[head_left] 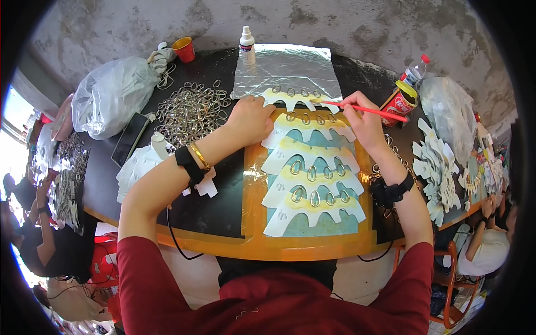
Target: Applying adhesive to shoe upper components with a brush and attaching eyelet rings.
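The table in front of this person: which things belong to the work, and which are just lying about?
Seemingly part of the work:
red stick, held in the right hand
white scalloped pieces, left hand at the farthest one
heaped metal rings

Probably just lying about:
phone
clear drink bottle
red cup

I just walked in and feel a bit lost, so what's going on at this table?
A person is working with both hands at a dark table. The right hand holds a slim red stick, its tip at the farthest white scalloped piece in a column. The left hand is at that piece's left end. Yellowish bands run along the pieces, and metal rings lie on most. A heap of rings sits to the left.
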Available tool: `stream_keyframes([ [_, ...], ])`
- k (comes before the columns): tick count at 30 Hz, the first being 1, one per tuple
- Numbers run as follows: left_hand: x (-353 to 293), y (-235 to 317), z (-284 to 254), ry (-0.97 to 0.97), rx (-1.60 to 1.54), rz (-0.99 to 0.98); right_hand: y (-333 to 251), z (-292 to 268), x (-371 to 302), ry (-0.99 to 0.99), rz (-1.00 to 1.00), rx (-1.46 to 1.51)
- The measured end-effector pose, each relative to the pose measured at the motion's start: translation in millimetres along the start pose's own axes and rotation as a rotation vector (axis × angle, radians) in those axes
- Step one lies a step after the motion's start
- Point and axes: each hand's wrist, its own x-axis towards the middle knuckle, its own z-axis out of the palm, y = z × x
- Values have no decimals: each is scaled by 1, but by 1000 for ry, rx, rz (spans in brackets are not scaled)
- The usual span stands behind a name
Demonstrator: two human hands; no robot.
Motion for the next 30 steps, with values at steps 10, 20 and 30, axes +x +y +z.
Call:
stream_keyframes([
  [10, 1, 2, 1, 17, 11, 11, 21, -14, -1, 53, 71, 183],
  [20, -1, 3, 2, 23, 27, 12, 24, -18, -3, 86, 55, 12],
  [30, -2, 5, -1, -3, 23, -10, 23, -4, -2, 13, 114, 229],
])
